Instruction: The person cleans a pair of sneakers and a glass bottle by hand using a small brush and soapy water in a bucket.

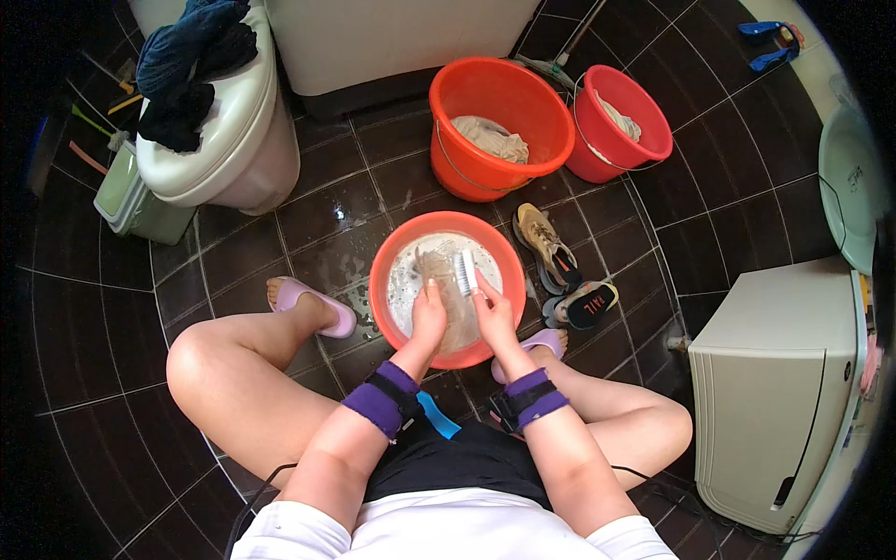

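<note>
An orange plastic basin (379,297) of sudsy water (404,294) sits on the floor between my feet. Over it, my left hand (429,313) grips a wet, pale brownish item (435,264); blur and foam keep me from telling exactly what it is. My right hand (494,313) holds a white scrub brush (467,271), its bristles facing left towards that item. Whether bristles and item touch, I cannot tell. Purple bands with black straps circle both wrists. To the basin's right lie a tan sneaker (544,241) and a second shoe (584,306) with a dark insole.
Beyond the basin stand an orange bucket (455,91) and a smaller red bucket (647,119), each with pale cloth inside. Dark clothes (192,70) lie on the toilet lid (238,140) at left, near a lidded bin (140,203). A beige cabinet (759,392) stands right. Wet patches mark the tiles.
</note>
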Tool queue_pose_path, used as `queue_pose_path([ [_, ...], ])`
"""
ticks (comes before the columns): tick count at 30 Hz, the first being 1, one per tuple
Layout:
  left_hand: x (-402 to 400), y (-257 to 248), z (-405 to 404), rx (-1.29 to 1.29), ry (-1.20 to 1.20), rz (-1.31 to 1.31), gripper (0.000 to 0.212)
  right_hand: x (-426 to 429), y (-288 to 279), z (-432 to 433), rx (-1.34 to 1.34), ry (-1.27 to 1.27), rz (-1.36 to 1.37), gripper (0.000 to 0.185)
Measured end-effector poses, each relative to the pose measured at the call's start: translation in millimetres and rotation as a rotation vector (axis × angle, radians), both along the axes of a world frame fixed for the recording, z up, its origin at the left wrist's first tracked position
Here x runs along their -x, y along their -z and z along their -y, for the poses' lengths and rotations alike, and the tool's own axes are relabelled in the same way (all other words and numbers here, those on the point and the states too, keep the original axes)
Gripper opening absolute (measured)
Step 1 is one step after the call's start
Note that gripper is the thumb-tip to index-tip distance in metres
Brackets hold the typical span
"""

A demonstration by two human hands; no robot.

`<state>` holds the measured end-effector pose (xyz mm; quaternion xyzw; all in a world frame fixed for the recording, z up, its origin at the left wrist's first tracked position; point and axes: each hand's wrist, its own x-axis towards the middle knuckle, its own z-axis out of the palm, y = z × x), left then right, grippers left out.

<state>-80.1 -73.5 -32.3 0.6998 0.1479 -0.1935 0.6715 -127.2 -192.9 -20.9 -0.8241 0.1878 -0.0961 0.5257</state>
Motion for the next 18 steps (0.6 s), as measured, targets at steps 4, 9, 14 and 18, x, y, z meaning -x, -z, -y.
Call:
queue_pose_path([
  [4, -11.6, 27.0, -23.4, -0.176, -0.048, 0.054, 0.046, -0.8, -50.7, 2.7, -1.044, 0.101, -0.371, 0.039],
  [9, -16.0, 50.9, -29.3, -0.302, -0.071, 0.043, 0.044, 7.9, -32.1, 27.0, -1.406, -0.010, -0.435, 0.028],
  [14, -15.6, 101.7, -38.4, -0.293, -0.094, 0.061, 0.043, -2.1, -1.1, 37.1, -1.501, -0.047, -0.443, 0.035],
  [18, -17.2, 127.0, -45.4, -0.301, -0.081, 0.002, 0.044, -17.2, 24.8, 40.3, -1.445, 0.035, -0.465, 0.029],
])
